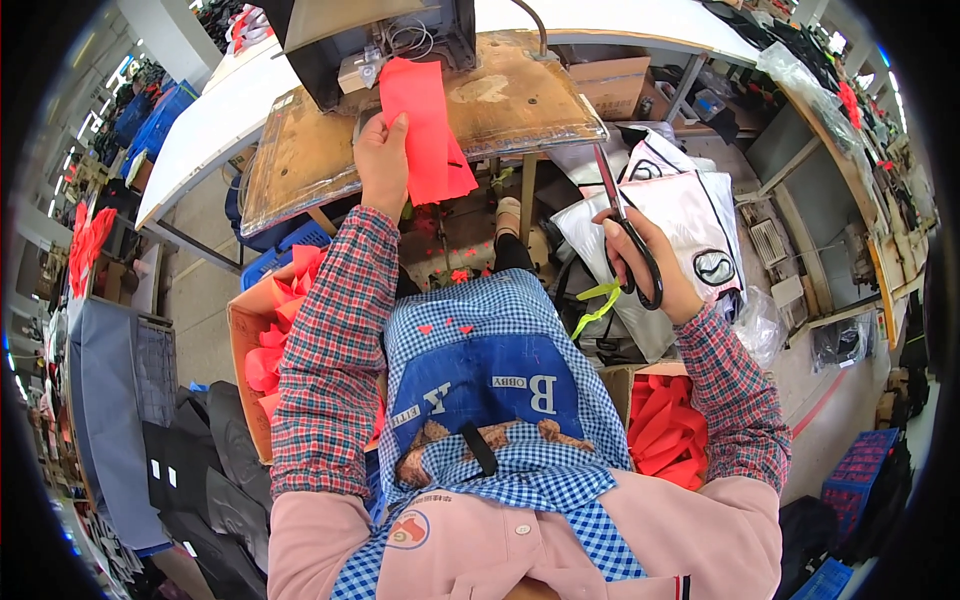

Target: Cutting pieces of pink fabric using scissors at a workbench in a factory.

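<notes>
My left hand [381, 160] pinches the edge of a flat red fabric piece [424, 120] between thumb and fingers. The piece lies partly over the worn wooden worktop [290, 165], and its lower end hangs past the front edge. In my right hand [652, 262] is a pair of scissors [608, 180] with black handles. Their blades point up and away, near the worktop's right corner and apart from the fabric. A dark, open-fronted box [325, 45] stands on the worktop beyond my left hand, with small parts and thin wire inside.
Cartons of red fabric pieces stand at my left [247, 350] and right, the right-hand pile [665, 430] partly hidden. Small red scraps [460, 276] lie below the worktop. White bags [690, 205] and a yellow-green strip [597, 306] lie at the right. Black material [205, 470] sits lower left.
</notes>
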A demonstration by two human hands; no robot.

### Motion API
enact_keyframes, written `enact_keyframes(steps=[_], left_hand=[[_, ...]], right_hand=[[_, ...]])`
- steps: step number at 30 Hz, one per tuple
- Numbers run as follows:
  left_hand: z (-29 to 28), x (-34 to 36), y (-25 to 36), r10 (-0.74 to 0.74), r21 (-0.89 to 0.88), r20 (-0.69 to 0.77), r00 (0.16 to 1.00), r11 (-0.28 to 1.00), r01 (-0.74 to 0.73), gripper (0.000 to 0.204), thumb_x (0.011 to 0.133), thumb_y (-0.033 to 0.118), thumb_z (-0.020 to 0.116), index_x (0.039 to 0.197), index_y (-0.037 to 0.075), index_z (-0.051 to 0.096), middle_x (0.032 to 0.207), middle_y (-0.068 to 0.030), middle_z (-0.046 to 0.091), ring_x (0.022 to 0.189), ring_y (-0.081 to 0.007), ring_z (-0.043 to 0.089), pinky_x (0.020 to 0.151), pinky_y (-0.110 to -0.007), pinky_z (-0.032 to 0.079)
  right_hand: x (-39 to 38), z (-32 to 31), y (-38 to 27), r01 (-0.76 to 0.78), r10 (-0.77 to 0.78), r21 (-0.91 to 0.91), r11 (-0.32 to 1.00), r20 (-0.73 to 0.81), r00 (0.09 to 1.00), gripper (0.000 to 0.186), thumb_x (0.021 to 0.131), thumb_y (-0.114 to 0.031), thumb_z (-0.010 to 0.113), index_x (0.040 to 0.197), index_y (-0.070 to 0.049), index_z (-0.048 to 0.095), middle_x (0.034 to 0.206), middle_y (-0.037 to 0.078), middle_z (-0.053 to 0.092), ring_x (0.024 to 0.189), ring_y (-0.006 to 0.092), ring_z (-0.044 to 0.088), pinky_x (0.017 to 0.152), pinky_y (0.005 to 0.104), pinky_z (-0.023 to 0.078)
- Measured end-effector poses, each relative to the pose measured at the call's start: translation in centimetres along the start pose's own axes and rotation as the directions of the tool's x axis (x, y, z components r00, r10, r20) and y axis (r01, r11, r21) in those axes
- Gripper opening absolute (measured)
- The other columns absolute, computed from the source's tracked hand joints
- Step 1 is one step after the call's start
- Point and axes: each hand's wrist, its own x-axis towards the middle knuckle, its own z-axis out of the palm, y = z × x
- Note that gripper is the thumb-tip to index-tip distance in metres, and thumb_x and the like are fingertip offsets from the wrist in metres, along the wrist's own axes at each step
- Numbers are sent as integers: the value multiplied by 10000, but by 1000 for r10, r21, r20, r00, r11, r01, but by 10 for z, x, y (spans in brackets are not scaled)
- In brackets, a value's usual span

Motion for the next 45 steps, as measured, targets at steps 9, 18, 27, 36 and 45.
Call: enact_keyframes(steps=[9,18,27,36,45], left_hand=[[3,-1,7,35,22,-11,999,999,-34,206,1020,120,587,1141,-40,632,979,-38,702,841,-85,641,748,-249,523],[-1,-16,4,17,31,-33,999,999,-16,206,1029,122,570,1137,-44,626,986,-42,704,836,-85,646,741,-245,521],[-1,-36,3,-11,-101,-63,998,995,5,193,1030,139,582,1128,-21,628,1022,-48,702,876,-93,645,790,-251,529],[128,-168,58,-237,-35,380,894,962,270,179,1012,131,596,1163,44,635,1068,-32,682,932,-116,652,870,-292,548],[74,-272,106,126,43,845,521,953,-299,458,840,118,663,1284,19,603,1184,-186,656,1124,-351,613,986,-444,478]], right_hand=[[-6,3,-4,8,-7,-16,1000,18,1000,339,1060,-318,509,1208,-22,582,701,-51,463,561,29,427,510,197,358],[-9,6,1,-13,11,27,1000,44,999,373,1019,-394,593,1187,-61,613,731,-47,500,581,35,470,508,213,392],[-19,20,17,-8,6,21,1000,67,998,346,1025,-372,584,1162,-57,623,723,-31,527,569,35,478,517,218,394],[-87,100,64,194,-51,-195,961,567,822,361,927,-290,735,1138,-12,641,758,158,633,645,191,582,637,329,492],[-103,129,105,-403,306,196,894,392,868,284,1017,-257,569,1195,-40,616,855,73,637,665,159,604,593,288,484]])
